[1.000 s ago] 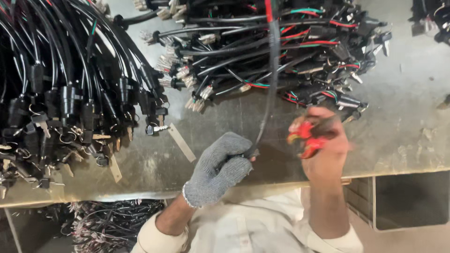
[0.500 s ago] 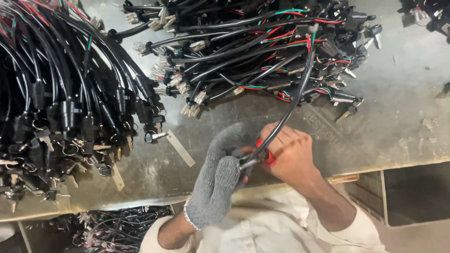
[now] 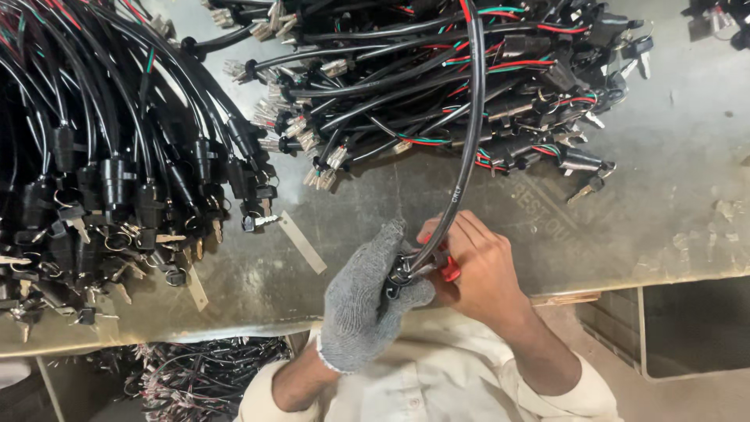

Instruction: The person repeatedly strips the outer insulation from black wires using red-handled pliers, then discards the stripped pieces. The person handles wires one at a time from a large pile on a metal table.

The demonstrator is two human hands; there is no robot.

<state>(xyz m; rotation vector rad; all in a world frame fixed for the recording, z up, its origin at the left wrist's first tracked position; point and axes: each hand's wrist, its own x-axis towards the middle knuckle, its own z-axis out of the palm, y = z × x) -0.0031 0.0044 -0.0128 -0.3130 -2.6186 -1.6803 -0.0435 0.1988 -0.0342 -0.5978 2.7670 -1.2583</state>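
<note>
My left hand (image 3: 367, 301), in a grey knit glove, grips the near end of a black sheathed cable (image 3: 469, 148) at the front edge of the metal worktable (image 3: 672, 187). The cable arcs up and away into the far pile of harnesses. My bare right hand (image 3: 476, 266) holds a red-handled cutting tool (image 3: 448, 267) pressed against the cable end, right beside the gloved fingers. The tool's jaws are hidden behind the glove and cable.
A big bundle of black cable harnesses with plugs and keys (image 3: 117, 172) fills the left of the table. A second pile with red and green wires (image 3: 437, 86) lies at the back. A thin metal strip (image 3: 303, 242) lies near the edge. More wiring (image 3: 195, 375) sits below the table.
My right hand with the red tool has come left from apart to meet the gloved left hand at the cable end. The cable now bows further to the right.
</note>
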